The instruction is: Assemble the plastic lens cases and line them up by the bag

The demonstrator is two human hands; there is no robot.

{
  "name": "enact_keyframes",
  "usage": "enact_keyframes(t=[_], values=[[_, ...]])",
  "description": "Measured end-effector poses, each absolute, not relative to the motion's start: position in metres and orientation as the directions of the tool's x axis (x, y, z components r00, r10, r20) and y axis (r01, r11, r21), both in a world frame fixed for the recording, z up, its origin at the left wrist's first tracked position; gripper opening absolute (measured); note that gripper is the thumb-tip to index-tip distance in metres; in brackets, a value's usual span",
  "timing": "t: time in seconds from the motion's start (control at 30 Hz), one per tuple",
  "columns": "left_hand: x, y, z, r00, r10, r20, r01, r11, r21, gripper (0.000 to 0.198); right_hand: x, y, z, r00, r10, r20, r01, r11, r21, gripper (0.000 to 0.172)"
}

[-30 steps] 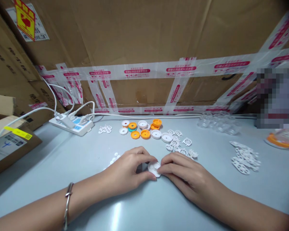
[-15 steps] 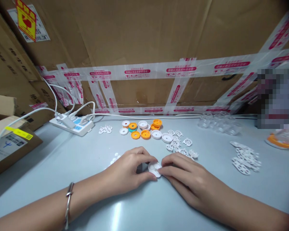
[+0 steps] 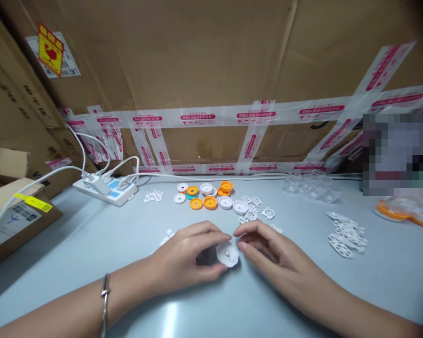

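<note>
A small round white plastic disc (image 3: 227, 254) with a raised rim and a knob at its centre is pinched at its edge between the thumb and fingers of my left hand (image 3: 186, 251). It is tilted with its inner face toward me. Just to the right, my right hand (image 3: 278, 258) has its thumb and forefinger apart with nothing between them. Beyond my hands lie orange round caps (image 3: 210, 203) and white round caps (image 3: 225, 202). White spoked wheel pieces (image 3: 250, 215) are scattered near my right fingers. Small white round bits (image 3: 168, 235) lie partly hidden behind my left hand.
Flat white perforated pieces (image 3: 346, 234) are piled at right, with clear plastic cups (image 3: 308, 185) behind. Small white knobs (image 3: 154, 195) lie near a power strip (image 3: 105, 188) with plugged cables. A cardboard box (image 3: 21, 216) stands at left. A large taped carton (image 3: 204, 61) walls the back.
My right fingers have come off the white disc and spread apart. The left hand still holds the disc, its inner face now more visible. The camera view has shifted slightly.
</note>
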State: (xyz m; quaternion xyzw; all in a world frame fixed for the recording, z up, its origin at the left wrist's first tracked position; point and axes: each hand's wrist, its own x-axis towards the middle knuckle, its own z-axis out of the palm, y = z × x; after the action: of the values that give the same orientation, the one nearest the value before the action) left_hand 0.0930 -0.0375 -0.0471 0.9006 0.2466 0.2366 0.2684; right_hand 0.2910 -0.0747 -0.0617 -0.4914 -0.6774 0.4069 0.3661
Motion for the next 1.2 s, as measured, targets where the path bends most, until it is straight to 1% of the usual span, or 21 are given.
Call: enact_keyframes(t=[0.07, 0.13, 0.23, 0.33, 0.43, 0.5, 0.57, 0.63, 0.7, 0.77, 0.9, 1.1, 1.2], values=[[0.093, -0.04, -0.046, 0.778, 0.525, 0.346, 0.269, -0.775, 0.572, 0.034, 0.289, -0.076, -0.06, -0.285, 0.957, -0.048, 0.204, 0.011, -0.979, 0.025], [0.093, -0.042, -0.045, 0.776, 0.5, 0.385, 0.249, -0.803, 0.541, 0.035, 0.288, -0.077, -0.059, -0.371, 0.921, -0.123, 0.05, -0.113, -0.992, 0.032], [0.092, -0.044, -0.045, 0.756, 0.5, 0.422, 0.254, -0.818, 0.515, 0.036, 0.289, -0.078, -0.055, -0.459, 0.863, -0.209, -0.114, -0.29, -0.95, 0.036], [0.09, -0.044, -0.043, 0.748, 0.542, 0.384, 0.289, -0.786, 0.547, 0.036, 0.29, -0.078, -0.053, -0.477, 0.834, -0.277, -0.19, -0.406, -0.894, 0.044], [0.087, -0.038, -0.04, 0.737, 0.575, 0.356, 0.312, -0.755, 0.576, 0.041, 0.29, -0.077, -0.052, -0.446, 0.854, -0.269, -0.236, -0.402, -0.884, 0.054], [0.085, -0.028, -0.04, 0.681, 0.623, 0.386, 0.366, -0.745, 0.557, 0.034, 0.289, -0.075, -0.054, -0.387, 0.881, -0.273, -0.254, -0.387, -0.887, 0.055], [0.081, -0.016, -0.042, 0.583, 0.694, 0.422, 0.498, -0.716, 0.489, 0.021, 0.287, -0.074, -0.057, -0.327, 0.898, -0.295, -0.243, -0.381, -0.892, 0.052], [0.078, -0.003, -0.049, 0.532, 0.736, 0.419, 0.642, -0.673, 0.368, 0.02, 0.286, -0.073, -0.059, -0.293, 0.908, -0.3, -0.204, -0.365, -0.908, 0.05], [0.075, 0.008, -0.056, 0.543, 0.743, 0.391, 0.706, -0.657, 0.266, 0.02, 0.285, -0.073, -0.061, -0.272, 0.922, -0.276, -0.14, -0.321, -0.937, 0.049], [0.073, 0.014, -0.062, 0.566, 0.739, 0.366, 0.716, -0.661, 0.226, 0.017, 0.285, -0.074, -0.062, -0.256, 0.937, -0.24, -0.078, -0.267, -0.961, 0.047], [0.072, 0.014, -0.064, 0.568, 0.735, 0.369, 0.712, -0.664, 0.228, 0.011, 0.286, -0.075, -0.063, -0.254, 0.95, -0.18, -0.038, -0.195, -0.98, 0.046], [0.069, 0.01, -0.061, 0.577, 0.745, 0.335, 0.71, -0.66, 0.245, 0.008, 0.285, -0.074, -0.066, -0.282, 0.948, -0.15, -0.029, -0.165, -0.986, 0.054], [0.069, 0.01, -0.061, 0.554, 0.76, 0.342, 0.725, -0.641, 0.251, 0.011, 0.284, -0.072, -0.067, -0.268, 0.953, -0.142, -0.026, -0.155, -0.988, 0.052]])
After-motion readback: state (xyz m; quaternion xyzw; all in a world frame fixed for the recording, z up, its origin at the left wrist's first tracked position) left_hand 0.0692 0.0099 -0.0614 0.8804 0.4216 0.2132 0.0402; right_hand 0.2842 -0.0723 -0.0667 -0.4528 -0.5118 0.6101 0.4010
